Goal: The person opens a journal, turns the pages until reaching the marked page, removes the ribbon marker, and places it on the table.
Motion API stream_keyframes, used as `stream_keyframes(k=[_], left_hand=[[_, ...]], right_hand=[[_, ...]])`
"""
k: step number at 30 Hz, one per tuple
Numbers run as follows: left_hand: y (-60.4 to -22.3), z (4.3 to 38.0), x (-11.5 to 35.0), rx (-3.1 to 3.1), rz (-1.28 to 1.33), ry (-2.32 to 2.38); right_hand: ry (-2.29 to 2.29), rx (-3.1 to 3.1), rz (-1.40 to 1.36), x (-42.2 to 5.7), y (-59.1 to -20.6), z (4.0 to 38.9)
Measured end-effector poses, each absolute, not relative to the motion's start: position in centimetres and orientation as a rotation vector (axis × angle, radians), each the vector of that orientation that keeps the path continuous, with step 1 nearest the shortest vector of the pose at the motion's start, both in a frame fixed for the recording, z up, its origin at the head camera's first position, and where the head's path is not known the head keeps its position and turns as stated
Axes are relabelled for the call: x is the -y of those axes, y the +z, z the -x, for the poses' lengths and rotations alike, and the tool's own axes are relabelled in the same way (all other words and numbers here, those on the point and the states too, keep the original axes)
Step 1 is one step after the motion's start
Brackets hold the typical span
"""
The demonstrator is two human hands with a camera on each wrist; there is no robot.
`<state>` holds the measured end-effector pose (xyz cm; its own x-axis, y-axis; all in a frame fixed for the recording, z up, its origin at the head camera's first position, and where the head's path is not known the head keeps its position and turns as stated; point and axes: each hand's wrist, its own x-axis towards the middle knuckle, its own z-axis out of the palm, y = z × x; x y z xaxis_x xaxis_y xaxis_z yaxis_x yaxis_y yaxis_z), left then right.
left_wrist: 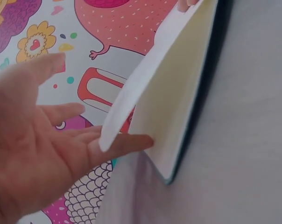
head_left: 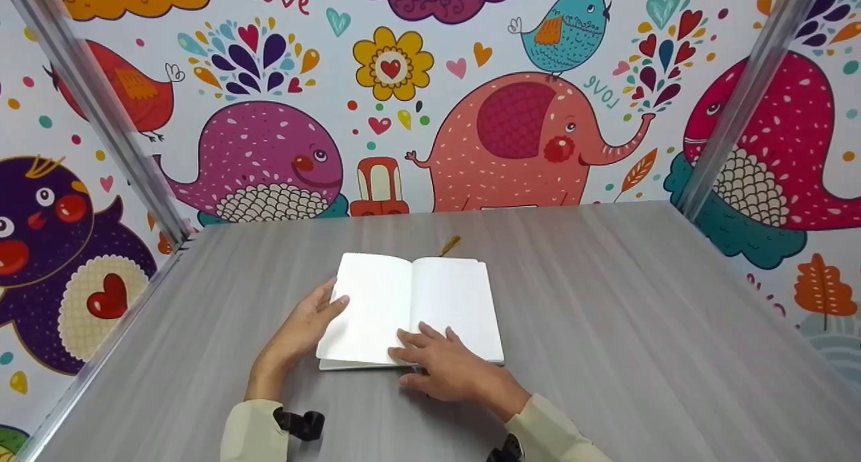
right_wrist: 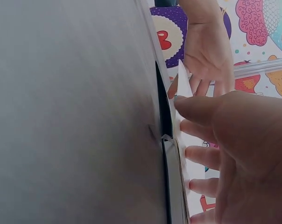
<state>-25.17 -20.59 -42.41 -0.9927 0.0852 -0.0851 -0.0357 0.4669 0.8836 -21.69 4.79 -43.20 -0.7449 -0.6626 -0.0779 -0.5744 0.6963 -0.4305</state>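
A notebook (head_left: 447, 300) lies spread on the table with blank white pages and a dark cover. My left hand (head_left: 303, 324) is at its left edge, where a left-hand leaf (left_wrist: 141, 84) stands lifted off the pages beneath. In the left wrist view, extended fingers (left_wrist: 122, 145) reach under that leaf and the thumb is spread away from it. My right hand (head_left: 447, 364) rests over the lower middle of the notebook, its spread fingertips on the pages by the fold. The right wrist view shows those fingers (right_wrist: 202, 157) nearly straight against the paper.
A yellowish tassel (head_left: 451, 245) pokes out past the notebook's top edge. The grey wood-grain table (head_left: 639, 327) extends around it. Behind stands a wall (head_left: 403, 132) printed with cartoon animals, with metal posts (head_left: 111, 112) at its corners. Black wrist straps (head_left: 301, 425) sit at both sleeves.
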Motion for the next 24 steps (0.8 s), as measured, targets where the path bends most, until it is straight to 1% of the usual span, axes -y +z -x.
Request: stream_keyframes(k=[11, 17, 24], left_hand=[[-42.1, 24.9, 18.6, -2.842, -0.096, 1.110], [-42.5, 24.6, 17.6, -2.890, -0.162, 0.909], [-42.9, 24.3, 17.1, -2.861, -0.175, 0.753]], right_hand=[[-0.546, -2.663, 1.022, -5.3, -43.1, 21.7], [-0.541, -2.649, 1.034, -5.6, -42.9, 21.8], [-0.491, -2.631, 1.070, -6.1, -42.4, 22.0]])
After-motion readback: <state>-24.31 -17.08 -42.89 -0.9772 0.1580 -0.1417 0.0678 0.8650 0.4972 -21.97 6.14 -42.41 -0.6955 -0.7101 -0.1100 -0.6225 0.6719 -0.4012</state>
